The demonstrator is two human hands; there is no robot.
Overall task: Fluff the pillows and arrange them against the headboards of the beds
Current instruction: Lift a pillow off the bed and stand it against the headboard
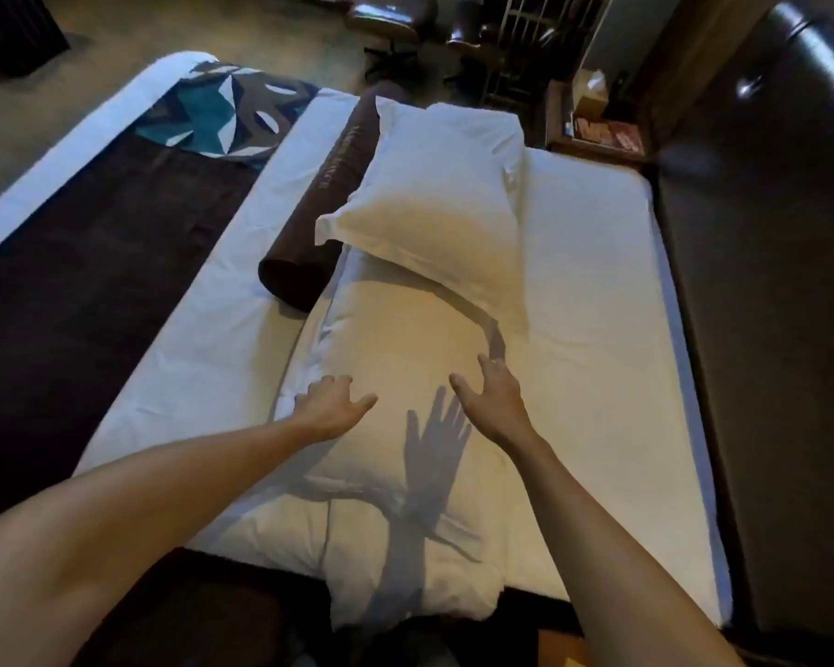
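Two white pillows lie end to end on the white bed (593,291). The near pillow (396,339) runs from the bed's near edge toward the middle. The far pillow (444,195) overlaps its far end. My left hand (331,404) rests on the near pillow's left side, fingers spread. Just above the pillow's right side hovers my right hand (492,397), fingers apart, casting a shadow on the cover. Neither hand holds anything. The dark glossy headboard (766,329) stands along the bed's right side.
A dark brown bolster (328,195) lies along the left of the pillows. A dark bed runner with a teal patterned cushion (213,113) crosses the bed's left part. A nightstand (598,132) with a tissue box stands beyond the bed. Chairs stand on the carpet behind.
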